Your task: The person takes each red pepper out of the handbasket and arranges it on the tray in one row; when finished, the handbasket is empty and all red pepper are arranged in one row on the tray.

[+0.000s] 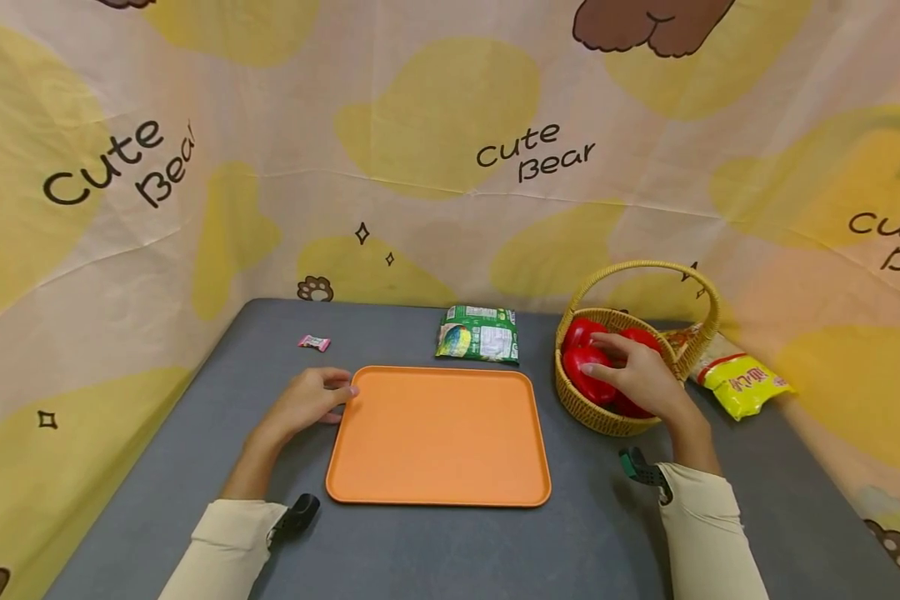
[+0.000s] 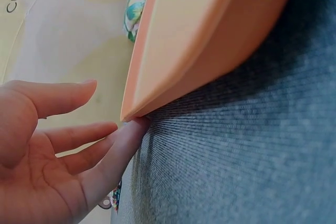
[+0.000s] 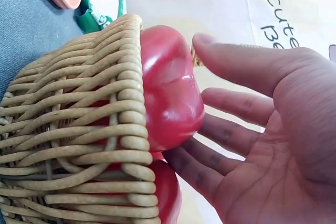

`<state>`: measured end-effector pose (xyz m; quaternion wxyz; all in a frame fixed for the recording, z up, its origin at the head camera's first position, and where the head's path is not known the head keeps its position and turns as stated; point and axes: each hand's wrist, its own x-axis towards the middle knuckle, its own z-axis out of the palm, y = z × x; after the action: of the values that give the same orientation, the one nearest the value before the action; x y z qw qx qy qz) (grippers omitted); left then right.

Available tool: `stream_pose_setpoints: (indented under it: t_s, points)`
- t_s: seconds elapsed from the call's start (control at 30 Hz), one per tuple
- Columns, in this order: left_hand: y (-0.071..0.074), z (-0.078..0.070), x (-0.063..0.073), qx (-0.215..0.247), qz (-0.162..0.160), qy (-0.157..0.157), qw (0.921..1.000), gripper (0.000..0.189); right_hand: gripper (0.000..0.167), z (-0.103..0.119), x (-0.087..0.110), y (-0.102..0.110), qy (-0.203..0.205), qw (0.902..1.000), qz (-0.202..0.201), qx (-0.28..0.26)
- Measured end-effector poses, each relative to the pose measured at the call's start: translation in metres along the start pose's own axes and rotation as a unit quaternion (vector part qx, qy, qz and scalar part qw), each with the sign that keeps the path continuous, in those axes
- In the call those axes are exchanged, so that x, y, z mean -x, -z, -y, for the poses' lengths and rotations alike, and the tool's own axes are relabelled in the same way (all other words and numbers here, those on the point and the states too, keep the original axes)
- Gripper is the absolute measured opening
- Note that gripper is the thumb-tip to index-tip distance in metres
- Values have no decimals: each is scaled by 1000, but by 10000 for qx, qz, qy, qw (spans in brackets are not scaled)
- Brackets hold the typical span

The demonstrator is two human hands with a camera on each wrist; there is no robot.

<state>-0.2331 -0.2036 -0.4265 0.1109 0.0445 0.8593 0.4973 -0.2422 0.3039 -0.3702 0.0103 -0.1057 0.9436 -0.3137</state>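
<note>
At the upper left corner of an orange tray [image 1: 438, 437], my left hand [image 1: 311, 396] has its fingers loosely spread. In the left wrist view a fingertip touches the underside of the tray's corner [image 2: 139, 109], while the thumb is apart from it. My right hand [image 1: 641, 379] is over a wicker basket [image 1: 596, 418] holding several red bell peppers [image 1: 587, 379]. In the right wrist view the thumb and fingers spread beside the nearest bell pepper [image 3: 170, 87], with the thumb not touching it. Some fingertips are partly hidden behind the peppers.
A green snack packet [image 1: 480, 335] lies behind the tray. A small pink wrapped candy [image 1: 314, 342] sits at the back left. Right of the basket is a yellow and red snack bag [image 1: 746, 383]. The basket's tall handle [image 1: 645, 264] arches above it; a printed curtain stands behind.
</note>
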Motion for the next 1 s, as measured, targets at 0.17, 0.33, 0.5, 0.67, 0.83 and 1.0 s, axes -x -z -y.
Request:
stream_pose_setpoints:
  t_s: [0.17, 0.33, 0.5, 0.67, 0.83, 1.0]
  points:
    - [-1, -3, 1, -27, 86, -24, 10000, 53, 69, 1, 2, 1, -3, 9999, -27, 98]
    - [-1, -3, 0, -2, 130, 3, 9999, 50, 68, 1, 4, 1, -45, 10000, -63, 31]
    - [0, -2, 0, 5, 180, -21, 9998, 49, 66, 0, 4, 1, 30, 9999, -109, 102]
    - [-1, 1, 0, -23, 185, 8, 9998, 49, 63, -3, 3, 2, 138, 9997, -103, 146]
    - [0, 0, 1, -18, 172, 25, 9998, 50, 61, -3, 4, 4, 52, 9999, -35, -139]
    - [1, 1, 0, 9, 174, 56, 9998, 50, 53, -5, 7, 6, 105, 9997, -28, -240]
